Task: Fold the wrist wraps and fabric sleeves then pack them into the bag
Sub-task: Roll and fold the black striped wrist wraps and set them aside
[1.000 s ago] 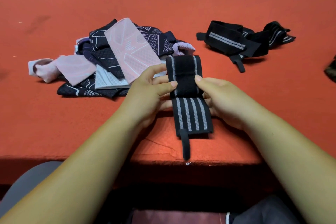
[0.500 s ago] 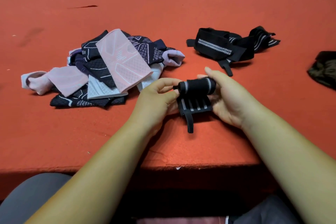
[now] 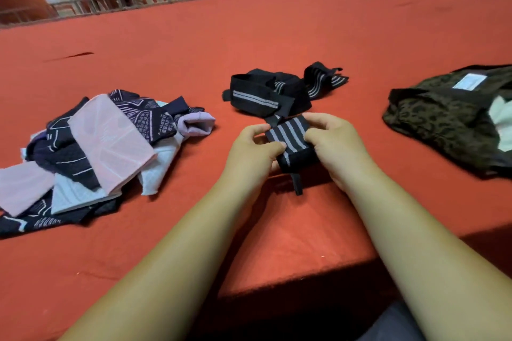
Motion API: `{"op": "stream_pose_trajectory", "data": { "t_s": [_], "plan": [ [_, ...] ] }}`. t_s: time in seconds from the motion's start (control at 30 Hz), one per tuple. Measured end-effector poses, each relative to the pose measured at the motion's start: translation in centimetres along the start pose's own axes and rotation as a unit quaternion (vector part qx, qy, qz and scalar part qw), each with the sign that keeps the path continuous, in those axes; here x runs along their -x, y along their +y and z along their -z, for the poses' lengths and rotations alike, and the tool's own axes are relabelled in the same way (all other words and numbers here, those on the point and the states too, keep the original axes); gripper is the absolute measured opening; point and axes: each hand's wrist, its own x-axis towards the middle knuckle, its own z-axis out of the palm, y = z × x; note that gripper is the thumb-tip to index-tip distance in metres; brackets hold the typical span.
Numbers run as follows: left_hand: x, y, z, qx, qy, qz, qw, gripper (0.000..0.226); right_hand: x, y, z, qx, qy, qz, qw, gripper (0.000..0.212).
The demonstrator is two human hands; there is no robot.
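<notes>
A black wrist wrap with grey stripes is rolled up into a short bundle between my hands, its thumb loop hanging toward me. My left hand pinches its left end and my right hand grips its right side. Just beyond lie other black striped wrist wraps, loose and tangled. A heap of pink, pale blue and dark patterned fabric sleeves sits to the left. The dark camouflage bag lies open at the right.
Everything rests on a red felt-covered table whose front edge runs just under my forearms. A metal railing and red and blue banners stand behind the far edge.
The wrap went from lying flat and long to a tight roll in my hands. My view lifted, bringing the bag and the back railing into sight.
</notes>
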Motion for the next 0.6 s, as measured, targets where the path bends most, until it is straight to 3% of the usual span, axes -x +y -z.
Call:
{"op": "stream_pose_trajectory", "data": {
  "t_s": [0.1,0.2,0.27,0.4,0.6],
  "plan": [
    [-2.0,0.0,-3.8,-0.078,-0.001,-0.019,0.997,0.053,-1.7,0.3,2.5,0.028,0.045,0.008,0.999,0.051],
    [-4.1,-0.7,-6.7,-0.182,0.006,-0.065,0.981,0.062,-3.4,1.1,4.5,0.067,0.076,0.012,0.995,0.055],
    [-5.0,-1.0,-8.2,-0.229,0.0,-0.085,0.97,0.056,-4.5,2.0,5.4,0.097,0.09,0.014,0.991,0.058],
    [-6.3,-1.2,-9.7,-0.244,0.002,-0.08,0.967,0.038,-6.1,3.5,6.4,0.158,0.081,0.008,0.984,0.059],
    [-8.3,-0.5,-9.2,-0.369,0.03,-0.128,0.92,0.049,-7.5,4.7,6.6,0.228,0.086,-0.005,0.97,0.05]
  ]
}}
